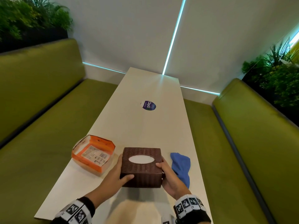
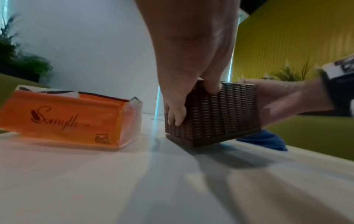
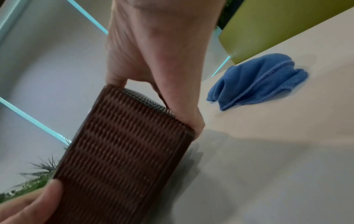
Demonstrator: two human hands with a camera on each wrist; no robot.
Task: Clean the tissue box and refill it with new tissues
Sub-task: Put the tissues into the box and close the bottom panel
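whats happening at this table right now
A person grips a brown woven tissue box between the left hand and right hand, over the near end of the white table. An opened orange tissue pack lies to its left, a crumpled blue cloth to its right.

Long, pale cream rectangular counter [image 1: 139, 130] running up the middle of the head view, narrowing toward the top. Lower left of it, there's the opened orange plastic tissue pack [image 1: 93, 153], sitting flat. Lower centre, the dark brown woven-pattern tissue box [image 1: 142, 167], tilted in the left wrist view, only its near bottom corner on the surface. Just right of that, a crumpled blue cloth [image 1: 181, 167]. Farther up, centre frame, a round dark blue sticker [image 1: 148, 105], well apart from the rest.
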